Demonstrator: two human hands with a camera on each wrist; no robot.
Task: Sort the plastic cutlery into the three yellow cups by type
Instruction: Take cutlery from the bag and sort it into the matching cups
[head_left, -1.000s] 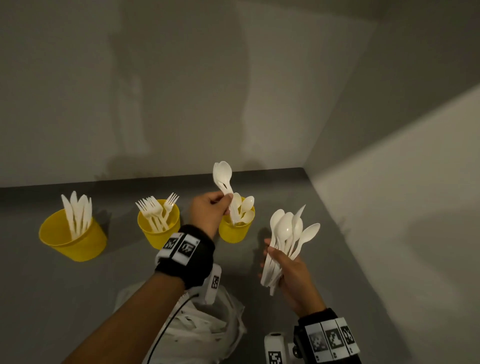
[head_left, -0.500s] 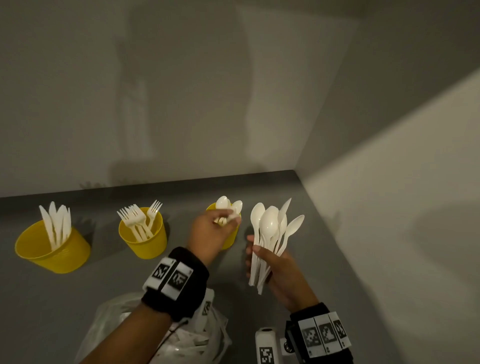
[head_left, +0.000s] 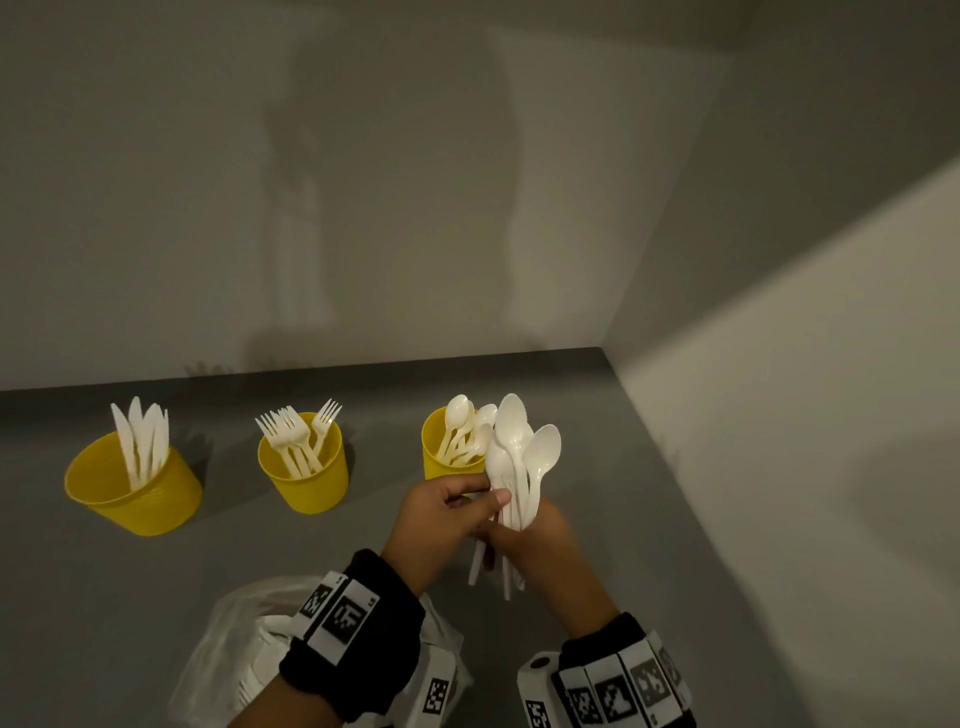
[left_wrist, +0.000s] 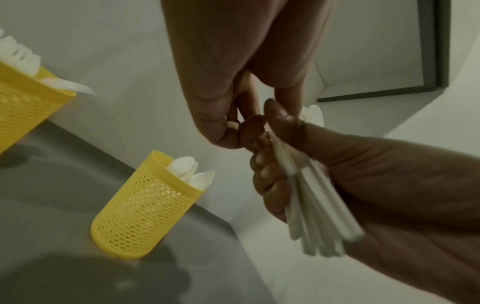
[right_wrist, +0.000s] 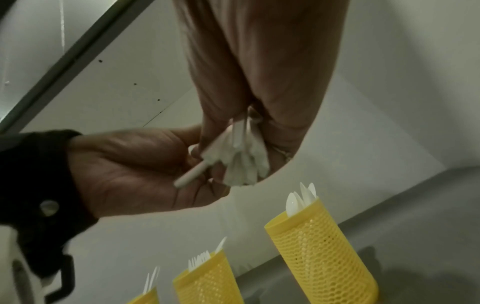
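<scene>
The right hand (head_left: 540, 545) is closed around a bundle of white plastic spoons (head_left: 519, 457), fingers curled around the handles; the bowls point up and the handle ends stick out below the hand. The left hand (head_left: 441, 512) meets this bundle from the 9 o'clock side and pinches one spoon handle between thumb and fingertips; in the right wrist view this handle (right_wrist: 197, 166) stands a little apart from the other handles. Both hands are above the grey worktop (head_left: 363, 545), just in front of the spoon cup.

Three yellow cups stand in a row on the worktop. The cup of knives (head_left: 137, 499) is far at 9 o'clock from the hands. The cup of forks (head_left: 306, 478) is in the middle. The cup of spoons (head_left: 436, 457) is at about 11 o'clock from the hands, partly behind the held bundle; some spoons stand in it with bowls up. In the wrist views the cup walls are mesh.

A clear plastic bag (head_left: 228, 654) with more white cutlery inside lies on the worktop at 7 o'clock from the hands, partly under the left forearm. What kind of cutlery is in it, I cannot tell.
</scene>
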